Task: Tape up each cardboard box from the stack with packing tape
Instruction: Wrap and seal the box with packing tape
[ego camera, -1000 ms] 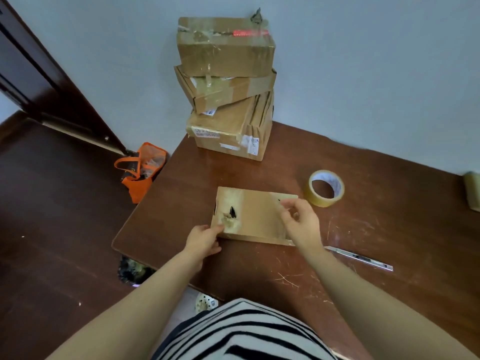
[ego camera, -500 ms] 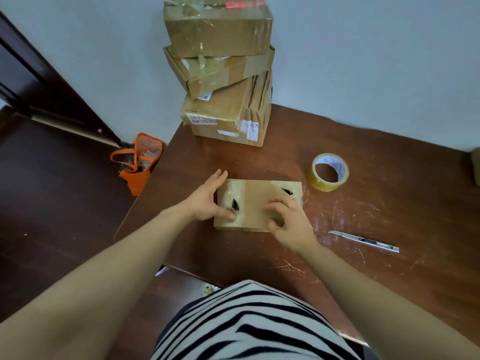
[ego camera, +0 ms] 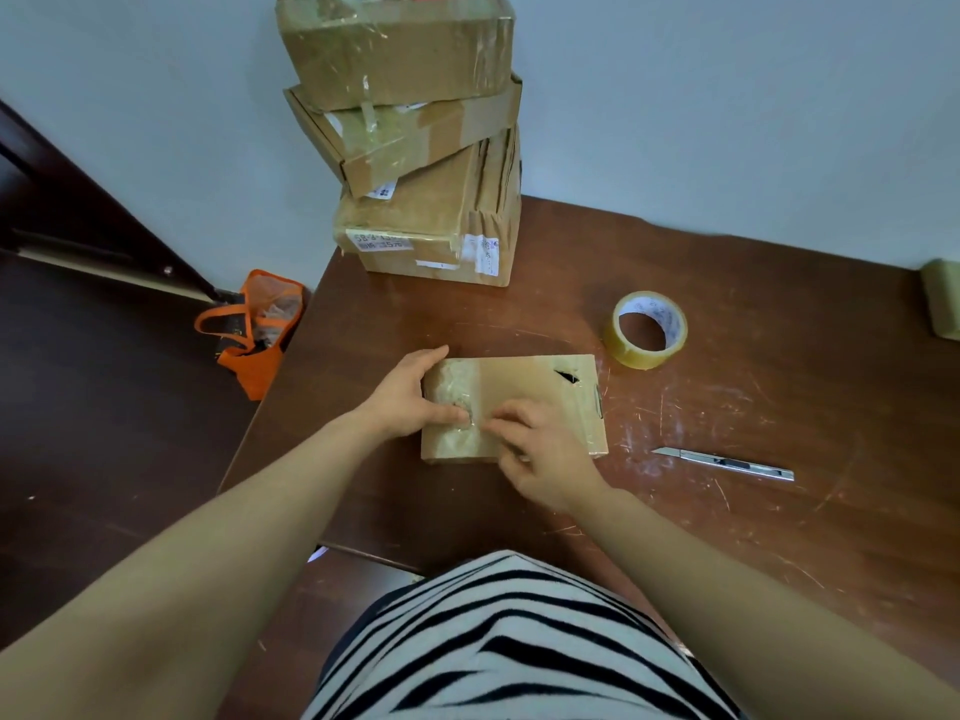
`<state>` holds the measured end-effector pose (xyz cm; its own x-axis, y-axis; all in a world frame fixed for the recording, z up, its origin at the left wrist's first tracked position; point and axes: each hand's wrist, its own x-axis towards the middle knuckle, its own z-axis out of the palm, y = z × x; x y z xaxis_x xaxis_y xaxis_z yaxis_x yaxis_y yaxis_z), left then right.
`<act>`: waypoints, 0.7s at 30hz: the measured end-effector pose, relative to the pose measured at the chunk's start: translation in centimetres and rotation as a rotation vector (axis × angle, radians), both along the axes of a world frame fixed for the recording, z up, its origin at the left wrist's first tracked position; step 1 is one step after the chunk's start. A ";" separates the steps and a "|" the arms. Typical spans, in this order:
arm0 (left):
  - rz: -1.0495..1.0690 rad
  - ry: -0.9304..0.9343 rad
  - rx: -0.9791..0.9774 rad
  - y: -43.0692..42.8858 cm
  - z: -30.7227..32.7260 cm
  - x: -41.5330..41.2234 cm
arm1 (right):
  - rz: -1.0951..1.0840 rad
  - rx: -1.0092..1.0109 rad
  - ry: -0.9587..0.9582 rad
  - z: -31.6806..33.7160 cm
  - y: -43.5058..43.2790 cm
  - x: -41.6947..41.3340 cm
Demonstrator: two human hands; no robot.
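Note:
A small flat cardboard box [ego camera: 524, 387] lies on the brown table [ego camera: 753, 407] in front of me, with a dark tear near its far right corner. My left hand [ego camera: 410, 394] grips the box's left end, thumb on top. My right hand [ego camera: 540, 449] rests on the box's top near the left side, fingertips pressing beside the left thumb on a patch of shiny tape. A roll of clear packing tape [ego camera: 647, 328] stands just beyond the box to the right. The stack of three cardboard boxes [ego camera: 415, 142] rises at the table's far left corner against the wall.
A metal utility knife [ego camera: 727, 463] lies on the table to the right of the box. Another box's corner [ego camera: 943, 298] shows at the right edge. An orange bag [ego camera: 254, 330] sits on the dark floor left of the table.
The box went from tilted up to lying flat. My left hand closed on its left end and my right hand slid left across the top toward the left thumb.

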<state>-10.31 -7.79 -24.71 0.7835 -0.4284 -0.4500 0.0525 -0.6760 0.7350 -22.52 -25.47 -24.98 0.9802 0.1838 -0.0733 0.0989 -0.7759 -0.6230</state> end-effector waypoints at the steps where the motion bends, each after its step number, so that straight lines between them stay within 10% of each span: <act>1: -0.001 -0.004 0.003 0.0 0.0 0.1 | 0.046 -0.024 -0.003 0.0 0.5 0.0; 21: 0.026 0.056 -0.050 0.2 -0.7 0.7 | 0.124 -0.226 -0.061 -1.3 1.7 0.0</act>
